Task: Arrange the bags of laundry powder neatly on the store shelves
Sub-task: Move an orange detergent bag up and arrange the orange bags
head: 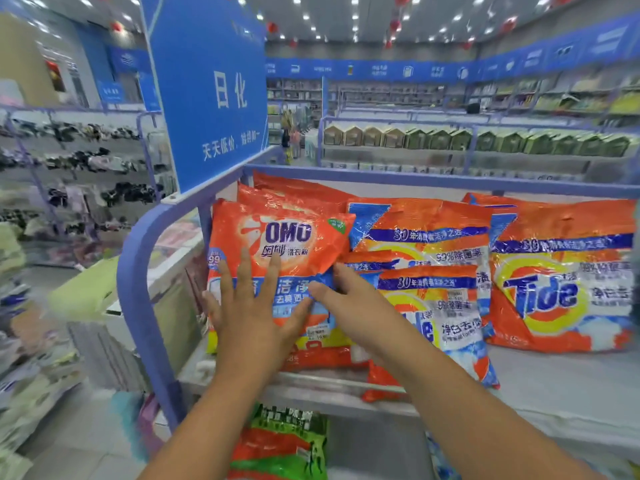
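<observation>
Store shelf [346, 386]: an OMO bag [277, 244] is pressed upright by the left hand [249, 306], fingers spread flat; its right edge is pinched by the right hand [349, 306] beside Tide bags [429, 251].

Two bare forearms enter from the bottom edge of the frame. No sleeves, cuffs, watch or bracelets show on either arm. Left hand [247, 306], centre of frame: no glove, no rings visible on the fingers [244, 271]. Right hand [349, 306], just right of centre: likewise ungloved, ringless where visible. Nails short, unpainted as far as the blur allows.
</observation>
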